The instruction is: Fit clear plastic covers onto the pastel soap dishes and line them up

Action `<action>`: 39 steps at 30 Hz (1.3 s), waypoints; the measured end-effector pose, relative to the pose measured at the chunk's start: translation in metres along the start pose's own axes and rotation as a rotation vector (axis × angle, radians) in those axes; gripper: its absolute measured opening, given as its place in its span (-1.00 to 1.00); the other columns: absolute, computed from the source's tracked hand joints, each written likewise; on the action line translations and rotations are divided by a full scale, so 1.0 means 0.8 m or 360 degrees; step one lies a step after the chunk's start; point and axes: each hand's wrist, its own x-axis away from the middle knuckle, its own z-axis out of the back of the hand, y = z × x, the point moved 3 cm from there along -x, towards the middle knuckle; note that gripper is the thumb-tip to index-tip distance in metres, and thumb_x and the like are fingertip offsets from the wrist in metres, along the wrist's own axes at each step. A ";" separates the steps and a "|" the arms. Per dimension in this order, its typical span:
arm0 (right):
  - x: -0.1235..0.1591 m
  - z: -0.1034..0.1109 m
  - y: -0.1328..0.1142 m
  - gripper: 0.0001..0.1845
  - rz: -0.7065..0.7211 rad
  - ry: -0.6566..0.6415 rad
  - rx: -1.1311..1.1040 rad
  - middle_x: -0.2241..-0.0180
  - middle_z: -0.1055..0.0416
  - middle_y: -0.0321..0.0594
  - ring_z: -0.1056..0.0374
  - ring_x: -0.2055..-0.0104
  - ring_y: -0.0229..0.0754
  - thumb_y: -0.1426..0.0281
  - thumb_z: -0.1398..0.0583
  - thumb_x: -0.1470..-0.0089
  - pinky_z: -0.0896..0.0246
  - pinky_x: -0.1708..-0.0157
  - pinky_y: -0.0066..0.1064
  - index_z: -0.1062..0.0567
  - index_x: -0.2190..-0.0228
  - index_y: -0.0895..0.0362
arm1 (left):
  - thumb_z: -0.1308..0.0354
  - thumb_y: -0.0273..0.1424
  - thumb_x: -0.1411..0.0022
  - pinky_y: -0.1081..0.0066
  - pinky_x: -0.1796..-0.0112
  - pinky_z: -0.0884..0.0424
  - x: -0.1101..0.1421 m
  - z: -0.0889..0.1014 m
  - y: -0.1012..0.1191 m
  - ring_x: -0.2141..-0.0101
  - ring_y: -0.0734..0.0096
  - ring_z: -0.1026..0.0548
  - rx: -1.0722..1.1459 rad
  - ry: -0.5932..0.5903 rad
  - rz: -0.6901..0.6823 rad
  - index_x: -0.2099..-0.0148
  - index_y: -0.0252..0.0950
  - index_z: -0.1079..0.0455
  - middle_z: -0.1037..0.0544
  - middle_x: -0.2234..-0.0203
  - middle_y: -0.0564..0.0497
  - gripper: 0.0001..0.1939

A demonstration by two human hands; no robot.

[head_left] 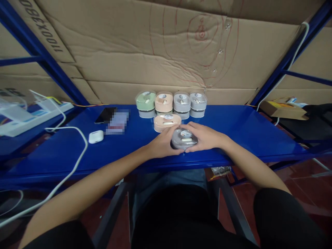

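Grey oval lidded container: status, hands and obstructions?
Left hand, right hand: cupped around grey oval lidded container, near front edge of blue table. Close behind: peach oval lidded container. Farther back: row of stacked containers.

four box stacks (145,101), two nearer boxes (185,138), two hands (164,142)

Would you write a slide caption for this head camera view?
Both hands grip a gray lidded box on the blue table, near a peach box.
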 end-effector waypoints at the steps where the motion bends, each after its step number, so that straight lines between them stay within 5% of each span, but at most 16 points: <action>1: 0.000 -0.002 0.000 0.22 0.0009 0.0012 0.0002 -0.17 -0.46 0.11 -0.49 -0.15 0.34 -0.28 -0.45 -0.09 -0.52 -0.12 0.22 -0.26 -0.54 0.02 | -0.56 -0.04 -0.13 -0.25 -0.52 -0.21 0.000 0.000 0.000 -0.56 -0.34 -0.22 -0.0031 -0.0010 -0.0011 -0.63 -0.27 -0.07 -0.25 -0.58 -0.39 0.21; 6: -0.002 0.000 0.000 0.14 0.0177 0.0158 -0.0173 -0.27 -0.47 0.09 -0.45 -0.28 0.30 -0.27 -0.48 -0.08 -0.47 -0.28 0.17 -0.36 -0.48 0.00 | -0.56 0.02 -0.15 -0.26 -0.52 -0.19 0.000 0.002 -0.001 -0.57 -0.34 -0.19 -0.0096 -0.0051 -0.0069 -0.67 -0.24 0.02 -0.20 -0.60 -0.38 0.27; 9: -0.006 0.008 0.009 -0.31 0.0235 0.0402 -0.0255 -0.12 -0.59 0.00 -0.54 -0.14 0.14 -0.19 -0.28 -0.37 -0.50 -0.21 0.08 -0.56 -0.24 0.03 | -0.51 -0.04 -0.22 -0.23 -0.52 -0.20 0.002 0.006 0.005 -0.56 -0.29 -0.23 -0.0154 -0.0073 -0.0159 -0.65 -0.21 -0.03 -0.25 -0.56 -0.34 0.15; 12: -0.009 0.025 0.040 -0.46 -0.0032 0.0869 -0.0134 0.14 -0.62 -0.06 -0.56 0.05 0.07 -0.10 -0.08 -0.52 -0.52 -0.09 0.06 -0.62 0.12 0.05 | -0.46 -0.12 -0.28 -0.17 -0.47 -0.32 0.005 0.010 0.012 -0.46 -0.20 -0.38 -0.0233 -0.0118 -0.0208 -0.60 -0.11 -0.19 -0.38 -0.44 -0.24 -0.05; 15: -0.009 0.047 0.084 -0.40 -0.0479 0.1266 0.0153 -0.01 -0.56 0.10 -0.53 -0.09 0.24 -0.16 -0.20 -0.37 -0.46 -0.20 0.21 -0.60 0.00 0.10 | -0.47 -0.12 -0.27 -0.15 -0.41 -0.41 0.007 0.012 0.014 -0.38 -0.21 -0.47 -0.0271 -0.0150 -0.0189 -0.58 -0.06 -0.27 -0.41 -0.38 -0.20 -0.08; 17: -0.016 0.058 0.110 -0.11 -0.0708 0.1237 0.0330 -0.26 -0.40 0.30 -0.39 -0.33 0.44 -0.21 -0.33 -0.21 -0.33 -0.34 0.33 -0.48 -0.27 0.19 | -0.52 -0.08 -0.23 -0.17 -0.41 -0.40 0.005 0.012 0.014 -0.40 -0.27 -0.44 -0.0273 -0.0149 -0.0177 -0.58 -0.05 -0.29 -0.40 -0.39 -0.21 -0.04; 20: -0.039 0.065 0.138 0.34 -0.0857 0.0933 0.0429 -0.52 -0.03 0.47 -0.09 -0.54 0.69 -0.25 -0.50 0.03 -0.16 -0.42 0.46 -0.24 -0.49 0.23 | -0.57 -0.04 -0.18 -0.18 -0.45 -0.35 0.003 0.012 0.012 -0.44 -0.28 -0.39 -0.0214 -0.0129 -0.0175 -0.56 0.00 -0.31 -0.40 -0.41 -0.18 -0.01; 24: -0.069 0.062 0.152 0.50 -0.0951 0.0716 0.0423 -0.62 0.20 0.46 -0.03 -0.54 0.84 -0.20 -0.61 0.18 -0.09 -0.40 0.60 -0.15 -0.55 0.14 | -0.57 -0.10 -0.20 -0.13 -0.42 -0.39 0.003 0.011 0.013 -0.39 -0.21 -0.46 -0.0145 -0.0104 -0.0177 -0.54 0.03 -0.32 -0.45 -0.37 -0.14 -0.06; 32: -0.073 0.053 0.150 0.33 -0.0887 0.0679 0.0591 -0.64 0.16 0.37 0.11 -0.61 0.73 -0.06 -0.58 0.04 0.02 -0.45 0.57 -0.20 -0.54 0.16 | -0.55 -0.13 -0.18 -0.07 -0.41 -0.42 0.003 0.022 0.014 -0.38 -0.21 -0.45 -0.0243 0.0050 -0.0326 -0.52 -0.09 -0.33 -0.44 -0.37 -0.19 -0.06; 39: -0.053 0.061 0.089 -0.22 -0.0632 0.1058 0.0522 -0.51 -0.18 0.18 -0.02 -0.60 0.44 -0.11 -0.17 -0.38 0.05 -0.54 0.46 -0.39 -0.42 0.05 | -0.54 -0.10 -0.19 -0.22 -0.44 -0.31 -0.008 0.101 -0.020 -0.37 -0.22 -0.46 -0.0363 0.0724 -0.0236 -0.46 -0.12 -0.35 -0.53 -0.35 -0.17 -0.13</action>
